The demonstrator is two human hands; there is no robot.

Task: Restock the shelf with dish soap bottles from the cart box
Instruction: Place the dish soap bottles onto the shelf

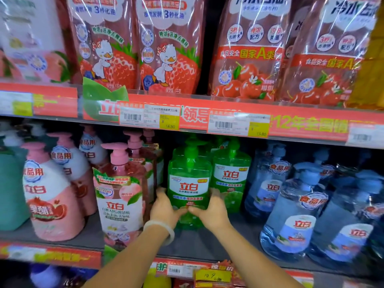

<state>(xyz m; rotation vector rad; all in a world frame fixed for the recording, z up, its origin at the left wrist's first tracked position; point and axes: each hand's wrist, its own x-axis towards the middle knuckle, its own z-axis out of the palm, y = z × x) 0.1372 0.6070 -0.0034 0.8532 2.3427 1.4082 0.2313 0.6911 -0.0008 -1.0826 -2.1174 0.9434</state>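
A green dish soap bottle (188,183) with a pump top stands upright on the middle shelf (199,244). My left hand (165,208) grips its lower left side, and a pale bracelet sits on that wrist. Across from it, my right hand (212,210) grips the lower right side, thumbs meeting at the front of the bottle. A second green bottle (231,173) stands just behind and to the right. The cart box is out of view.
Pink pump bottles (121,194) crowd the shelf to the left, blue ones (295,208) to the right. Red refill pouches (170,44) fill the shelf above, over a red price strip (207,117). Bare shelf lies in front of the green bottle.
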